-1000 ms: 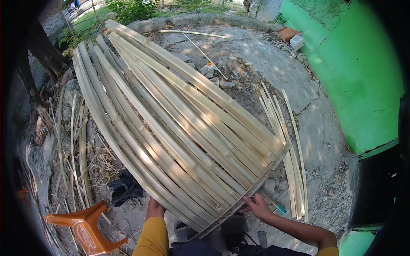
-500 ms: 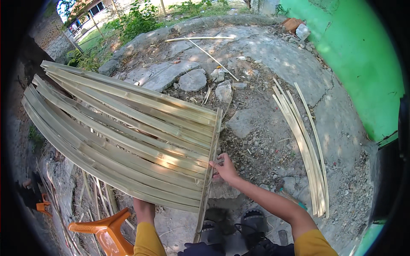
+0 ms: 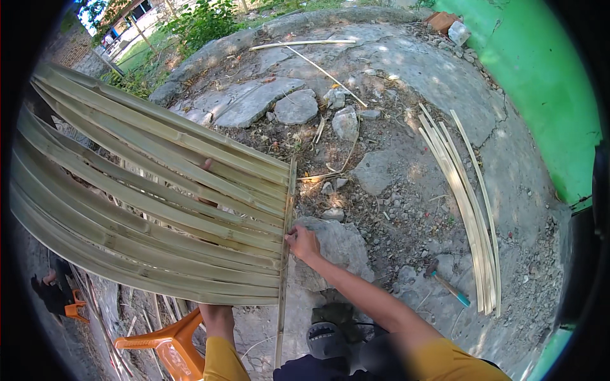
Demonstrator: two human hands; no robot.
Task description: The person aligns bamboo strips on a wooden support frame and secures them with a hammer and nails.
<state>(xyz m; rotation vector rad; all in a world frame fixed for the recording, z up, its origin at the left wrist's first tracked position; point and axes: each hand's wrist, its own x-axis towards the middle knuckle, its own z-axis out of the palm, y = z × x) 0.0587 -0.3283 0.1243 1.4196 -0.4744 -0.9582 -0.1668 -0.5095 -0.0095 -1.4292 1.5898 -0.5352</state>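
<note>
A wide panel of split bamboo slats [image 3: 159,213] is held up in front of me, its slats fanning apart toward the far left. A narrow bamboo crosspiece [image 3: 285,254] runs along the panel's right end and extends below it. My right hand [image 3: 304,243] has thumb and fingers pinched at this crosspiece, about halfway along. From below, my left hand [image 3: 217,314] reaches behind the panel and supports it. Its palm is hidden, but fingertips show through gaps between the upper slats.
An orange plastic chair [image 3: 175,346] stands at lower left. To the right lie a bundle of bamboo strips [image 3: 467,216] and a hammer [image 3: 452,289]. Flat stones [image 3: 297,106] and rubble cover the ground ahead. A green wall [image 3: 527,82] rises at right; another person [image 3: 51,292] is far left.
The panel has shifted left and nearer, with both hands along. My right hand still pinches its end crosspiece. Left fingertips now show between slats, and the hammer is in fuller view.
</note>
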